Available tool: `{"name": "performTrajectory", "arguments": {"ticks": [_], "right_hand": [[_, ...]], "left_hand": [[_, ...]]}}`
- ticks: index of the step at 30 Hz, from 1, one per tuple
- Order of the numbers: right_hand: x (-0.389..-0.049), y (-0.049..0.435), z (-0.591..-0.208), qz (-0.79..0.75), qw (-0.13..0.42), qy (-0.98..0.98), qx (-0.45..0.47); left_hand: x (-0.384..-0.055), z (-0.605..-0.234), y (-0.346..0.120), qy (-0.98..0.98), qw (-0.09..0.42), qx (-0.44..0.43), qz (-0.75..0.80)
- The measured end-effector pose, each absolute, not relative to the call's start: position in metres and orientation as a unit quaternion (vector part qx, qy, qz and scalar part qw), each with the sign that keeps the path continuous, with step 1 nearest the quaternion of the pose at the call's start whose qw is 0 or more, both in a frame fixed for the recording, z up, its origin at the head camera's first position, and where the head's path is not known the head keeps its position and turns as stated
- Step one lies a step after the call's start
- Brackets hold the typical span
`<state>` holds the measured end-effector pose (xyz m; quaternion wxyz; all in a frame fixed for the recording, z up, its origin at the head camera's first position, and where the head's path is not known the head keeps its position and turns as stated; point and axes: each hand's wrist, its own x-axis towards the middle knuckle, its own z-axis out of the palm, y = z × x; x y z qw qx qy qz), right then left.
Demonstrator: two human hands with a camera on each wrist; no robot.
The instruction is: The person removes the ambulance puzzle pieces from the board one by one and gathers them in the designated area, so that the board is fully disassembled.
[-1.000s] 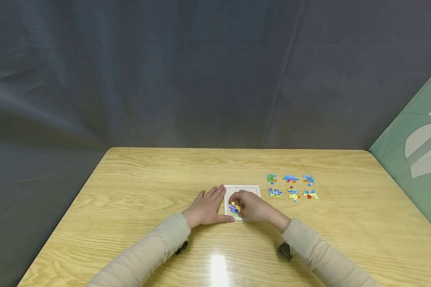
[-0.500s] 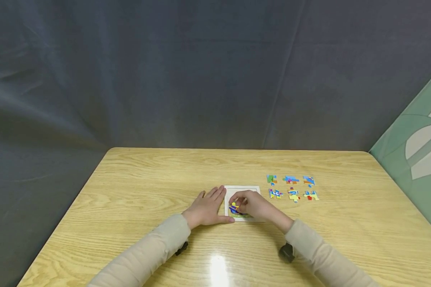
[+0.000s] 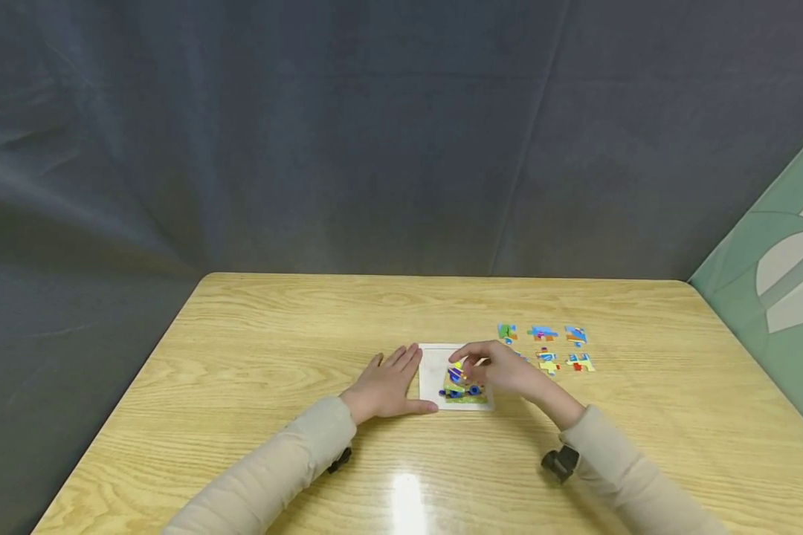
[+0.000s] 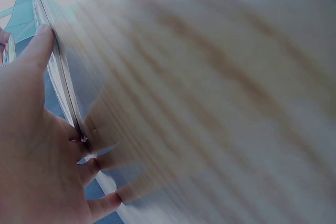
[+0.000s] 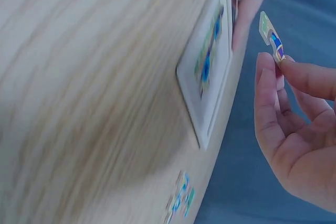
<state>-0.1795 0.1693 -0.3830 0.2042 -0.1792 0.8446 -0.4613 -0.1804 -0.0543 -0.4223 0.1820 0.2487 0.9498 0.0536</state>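
Observation:
My left hand [image 3: 388, 386] lies flat with its fingers spread at the left edge of a white puzzle tray [image 3: 431, 375]. Its thumb reaches the tray's near left corner; in the left wrist view the thumb [image 4: 41, 48] runs along the edge. My right hand [image 3: 502, 368] pinches a small jigsaw piece [image 5: 273, 38] between thumb and fingertips, raised above the tray. Yellow and blue show on that piece. Inside the tray, joined jigsaw pieces [image 3: 465, 394] with blue wheels and a green strip lie along the near right side. The right hand hides the tray's far right part.
Several loose jigsaw pieces lie in two rows right of the tray, among them a green one [image 3: 506, 332], a blue one [image 3: 575, 336] and a yellow-red one [image 3: 581, 362]. The wooden table [image 3: 274, 334] ends at a dark curtain [image 3: 375, 148] behind.
My right hand has moved to the right over the tray with the jigsaw piece, uncovering the joined pieces near the front edge. The left hand has stayed in place.

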Motion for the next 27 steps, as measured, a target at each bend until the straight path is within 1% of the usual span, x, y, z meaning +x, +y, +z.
{"name": "performTrajectory", "arguments": {"ticks": [9, 15, 27], "right_hand": [[-0.178, 0.199, -0.382, -0.466, 0.201, 0.845, -0.167], [-0.176, 0.214, -0.385, -0.478, 0.215, 0.838, -0.153], [-0.174, 0.24, -0.391, -0.473, 0.222, 0.843, -0.129]], "left_hand": [[-0.18, -0.422, -0.053, 0.948, 0.184, 0.252, 0.057], [-0.18, -0.421, -0.053, 0.948, 0.185, 0.252, 0.059], [-0.18, -0.421, -0.053, 0.948, 0.185, 0.252, 0.063]]}}
